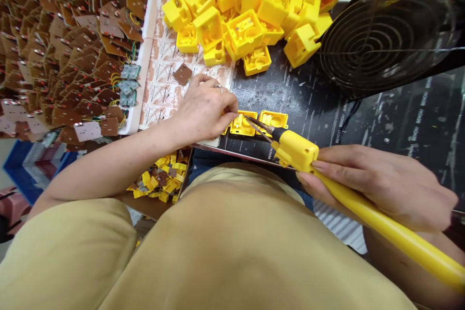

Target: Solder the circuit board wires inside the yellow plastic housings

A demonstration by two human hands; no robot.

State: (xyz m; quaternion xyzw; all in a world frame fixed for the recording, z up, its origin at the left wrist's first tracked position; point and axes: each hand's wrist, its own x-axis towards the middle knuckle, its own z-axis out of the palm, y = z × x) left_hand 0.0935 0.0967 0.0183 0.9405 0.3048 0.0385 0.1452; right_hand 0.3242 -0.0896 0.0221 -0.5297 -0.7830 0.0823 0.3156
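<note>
My right hand (385, 179) is wrapped around a yellow soldering iron (296, 150), with its metal tip pointing left. The tip reaches over a small open yellow plastic housing (238, 128) and appears to touch inside it, though the exact contact is too small to tell. Just right of it, partly behind the tip, lies a second open housing (278, 119). My left hand (209, 106) is closed in a pinch at the first housing's left side; what its fingertips hold is hidden. Under that hand a sliver of another yellow part shows.
Many yellow housings (247, 31) are heaped at the back. A black fan (370, 48) stands at the right rear. Brown circuit boards (72, 48) fill a white-rimmed tray at left, and one loose board (182, 74) lies on patterned paper. A box of yellow scraps (163, 179) sits below the table edge.
</note>
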